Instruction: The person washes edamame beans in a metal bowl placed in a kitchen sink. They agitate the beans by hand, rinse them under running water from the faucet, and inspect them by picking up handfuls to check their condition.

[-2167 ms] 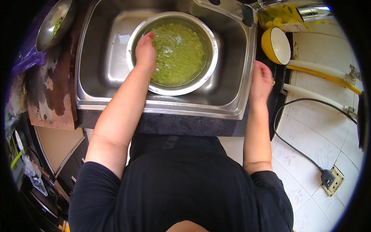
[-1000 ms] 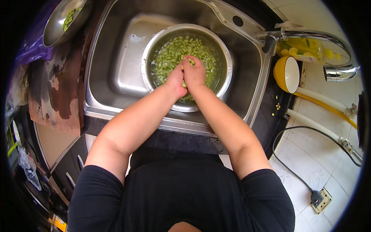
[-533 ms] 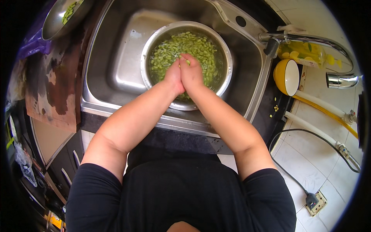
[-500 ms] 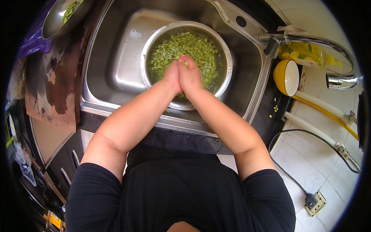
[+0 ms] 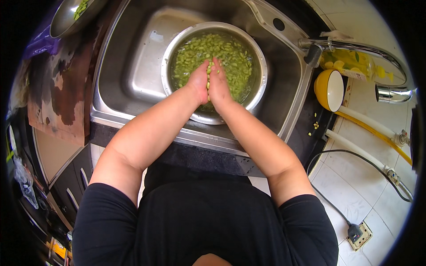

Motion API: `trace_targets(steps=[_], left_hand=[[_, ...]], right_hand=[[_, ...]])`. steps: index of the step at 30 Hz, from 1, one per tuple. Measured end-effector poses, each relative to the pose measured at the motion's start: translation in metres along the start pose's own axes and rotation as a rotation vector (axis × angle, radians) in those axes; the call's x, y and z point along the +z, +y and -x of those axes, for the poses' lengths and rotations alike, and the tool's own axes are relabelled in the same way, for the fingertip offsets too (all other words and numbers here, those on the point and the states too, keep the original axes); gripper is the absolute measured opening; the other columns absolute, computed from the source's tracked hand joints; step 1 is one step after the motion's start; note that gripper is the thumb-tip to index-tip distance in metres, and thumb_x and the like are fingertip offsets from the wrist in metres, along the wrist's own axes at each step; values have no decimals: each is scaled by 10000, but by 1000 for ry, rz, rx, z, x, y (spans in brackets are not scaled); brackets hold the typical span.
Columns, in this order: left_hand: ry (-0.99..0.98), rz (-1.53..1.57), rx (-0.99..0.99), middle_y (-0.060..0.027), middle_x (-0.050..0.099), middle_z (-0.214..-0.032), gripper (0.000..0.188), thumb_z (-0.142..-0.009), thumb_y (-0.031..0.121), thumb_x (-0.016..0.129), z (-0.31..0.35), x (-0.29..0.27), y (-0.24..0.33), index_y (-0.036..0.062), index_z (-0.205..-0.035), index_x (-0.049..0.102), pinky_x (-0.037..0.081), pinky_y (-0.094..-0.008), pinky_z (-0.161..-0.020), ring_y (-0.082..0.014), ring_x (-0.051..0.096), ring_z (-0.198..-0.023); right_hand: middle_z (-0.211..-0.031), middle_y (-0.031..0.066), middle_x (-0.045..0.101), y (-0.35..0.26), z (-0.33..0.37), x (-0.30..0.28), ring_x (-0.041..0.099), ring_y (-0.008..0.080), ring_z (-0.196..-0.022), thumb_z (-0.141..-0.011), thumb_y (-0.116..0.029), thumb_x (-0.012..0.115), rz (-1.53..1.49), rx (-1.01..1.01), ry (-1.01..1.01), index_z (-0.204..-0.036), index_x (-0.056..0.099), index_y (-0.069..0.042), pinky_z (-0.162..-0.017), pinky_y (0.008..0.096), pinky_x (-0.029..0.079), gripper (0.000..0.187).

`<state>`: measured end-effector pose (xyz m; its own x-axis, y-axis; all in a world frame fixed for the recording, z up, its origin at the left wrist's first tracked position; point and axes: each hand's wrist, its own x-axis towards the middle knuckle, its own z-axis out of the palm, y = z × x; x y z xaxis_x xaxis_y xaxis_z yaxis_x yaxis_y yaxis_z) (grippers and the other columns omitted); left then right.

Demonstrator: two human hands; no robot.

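Note:
A round steel basin (image 5: pixel 263 74) stands in the sink, holding water and many shelled green beans (image 5: pixel 235 55). My left hand (image 5: pixel 198 84) and my right hand (image 5: pixel 218 85) are over the near half of the basin, palms facing each other. Several beans sit in the narrow gap between the palms, so both hands hold them together. The fingers are fairly straight and point toward the far side of the basin. The inner faces of the palms are mostly hidden.
The steel sink (image 5: pixel 146 66) surrounds the basin. A chrome faucet (image 5: pixel 355 45) arches at the right. Beside it stand a yellow bowl (image 5: pixel 326 91) and a few loose beans (image 5: pixel 315 126) on the dark counter. Another metal bowl (image 5: pixel 66 22) with beans sits at the far left.
My hands have parted slightly, from pressed together to a narrow gap with beans showing between them. The beans and water in the basin have shifted.

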<state>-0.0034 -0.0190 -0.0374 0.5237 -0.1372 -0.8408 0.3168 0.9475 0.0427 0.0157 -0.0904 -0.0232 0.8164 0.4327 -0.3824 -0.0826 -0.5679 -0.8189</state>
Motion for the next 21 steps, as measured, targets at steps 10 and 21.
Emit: trace_targets(steps=[10,21], left_hand=[[100,-627,731,-132,590,-1020,440,-831,365,528,24,18,25,0,-1073,570,386,-293,-815,-203,512,-951],[275,-779,555,-123,465,-1240,505,-861,402,450,11,-5,37,58,-1230,456,324,-347,-927,-245,424,-1125]], right_hand=[[-1230,111,479,27,-80,-63,392,315,-1151,-798,-362,531,524,-533,126,-1051,605,-101,-973,384,310,371],[-1233,121,476,66,-88,-65,409,295,-1160,-773,-494,480,519,-56,-143,-1203,510,-130,-983,361,300,564]])
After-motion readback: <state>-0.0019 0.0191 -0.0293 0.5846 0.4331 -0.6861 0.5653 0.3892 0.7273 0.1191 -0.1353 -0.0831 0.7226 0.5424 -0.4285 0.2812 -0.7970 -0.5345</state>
